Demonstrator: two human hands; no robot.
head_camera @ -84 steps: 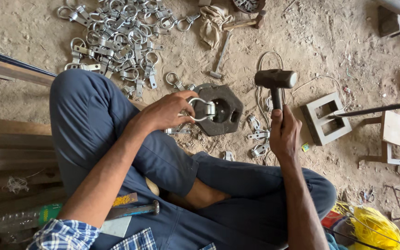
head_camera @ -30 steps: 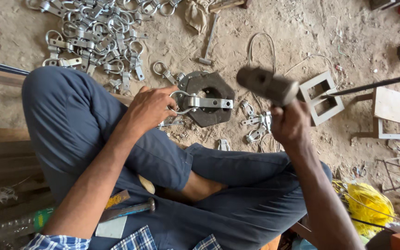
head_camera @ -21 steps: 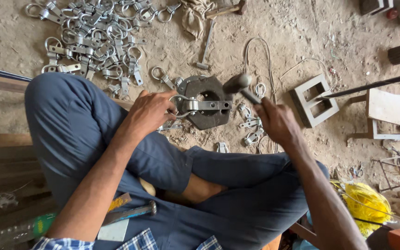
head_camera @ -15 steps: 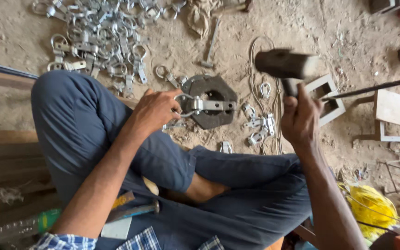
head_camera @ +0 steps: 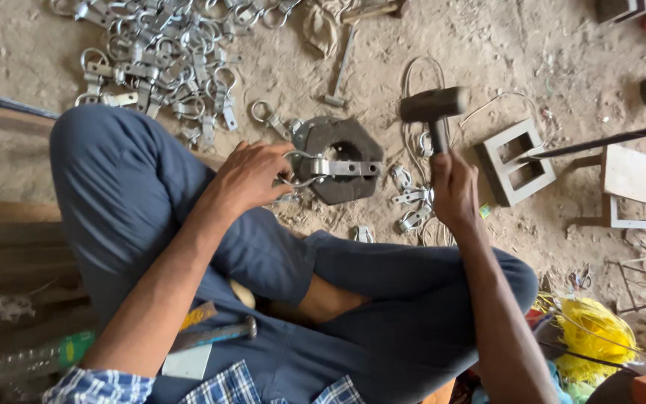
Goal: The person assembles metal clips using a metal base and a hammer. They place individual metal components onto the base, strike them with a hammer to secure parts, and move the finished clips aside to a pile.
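I sit cross-legged on a dirt floor. My left hand [head_camera: 252,176] grips the ring end of a metal ring clamp [head_camera: 323,168] that lies across a dark octagonal iron block [head_camera: 342,142]. My right hand [head_camera: 454,187] holds a hammer [head_camera: 434,105] by its handle, the dark head raised upright to the right of the block and clear of it. Both hands stay apart, one on each side of the block.
A pile of several finished ring clamps [head_camera: 166,52] lies at the top left. Loose clamps and wire [head_camera: 411,198] sit right of the block. A hollow metal block [head_camera: 516,161], a second hammer [head_camera: 214,334] by my lap, another hammer [head_camera: 340,67] beyond, and yellow cord [head_camera: 591,337] surround me.
The hammer struck down on the clamp on the block, then rose again. It now stands raised to the right of the block. My left hand kept hold of the clamp.
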